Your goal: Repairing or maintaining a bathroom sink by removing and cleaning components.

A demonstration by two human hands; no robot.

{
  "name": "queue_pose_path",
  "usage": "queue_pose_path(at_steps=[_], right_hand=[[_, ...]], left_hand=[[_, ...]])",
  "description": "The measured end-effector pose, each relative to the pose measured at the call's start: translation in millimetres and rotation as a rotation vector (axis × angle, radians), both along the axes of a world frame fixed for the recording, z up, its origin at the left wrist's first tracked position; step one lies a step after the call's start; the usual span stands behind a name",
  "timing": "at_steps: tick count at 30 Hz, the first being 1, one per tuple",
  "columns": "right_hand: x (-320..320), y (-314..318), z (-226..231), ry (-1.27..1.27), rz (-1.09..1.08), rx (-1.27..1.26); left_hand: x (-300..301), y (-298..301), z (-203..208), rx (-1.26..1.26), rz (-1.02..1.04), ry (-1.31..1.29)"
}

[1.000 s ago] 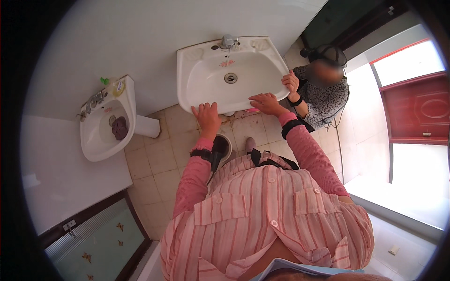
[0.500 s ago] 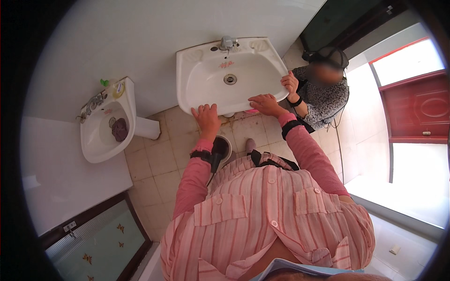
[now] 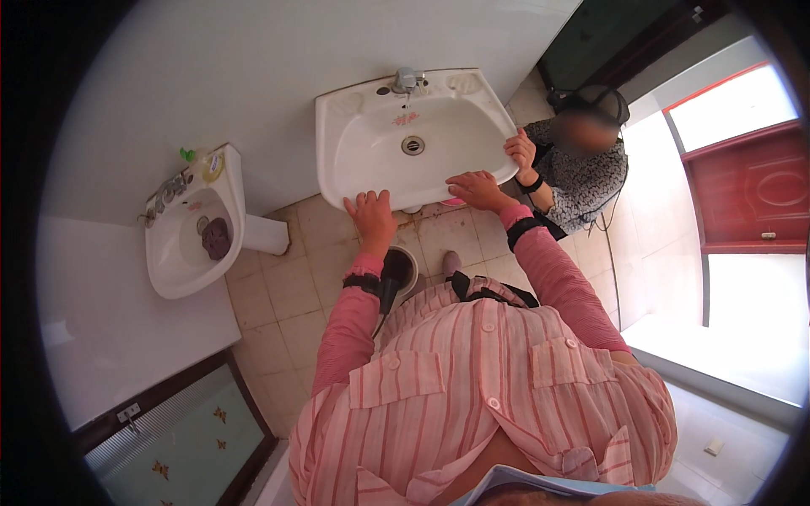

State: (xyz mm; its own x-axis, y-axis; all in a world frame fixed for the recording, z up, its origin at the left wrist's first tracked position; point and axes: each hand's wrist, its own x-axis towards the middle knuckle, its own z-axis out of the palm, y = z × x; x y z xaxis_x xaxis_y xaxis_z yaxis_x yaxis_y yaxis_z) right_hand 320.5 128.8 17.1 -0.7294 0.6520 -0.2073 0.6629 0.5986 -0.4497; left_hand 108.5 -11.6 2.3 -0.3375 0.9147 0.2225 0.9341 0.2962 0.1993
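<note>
A white washbasin (image 3: 371, 174) with a grey tap (image 3: 408, 80) and a round drain (image 3: 413, 145) is against the wall in front of me. My left hand (image 3: 371, 221) is on the left part of its front rim, fingers curled over the edge. Farther right along the same rim, my right hand (image 3: 479, 191) grips it with the fingers pointing left. A crouching person's hand (image 3: 521, 150) holds the basin's right edge, close to my right hand. The undersides of the rim and my thumbs are mostly hidden.
Below my left hand stands a bucket (image 3: 411, 260) with a dark object in it. A second pedestal basin (image 3: 169, 274) at left holds a dark purple cloth (image 3: 217, 239). The other person (image 3: 588, 181) crouches at right. A red door (image 3: 751, 190) is farther right.
</note>
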Motion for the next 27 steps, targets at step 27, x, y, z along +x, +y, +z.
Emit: queue_pose_path(at_steps=[27], right_hand=[[4.1,-3.4,2.5,0.023,0.178,0.284]], left_hand=[[1.2,0.4,-0.7,0.025,0.006,0.003]])
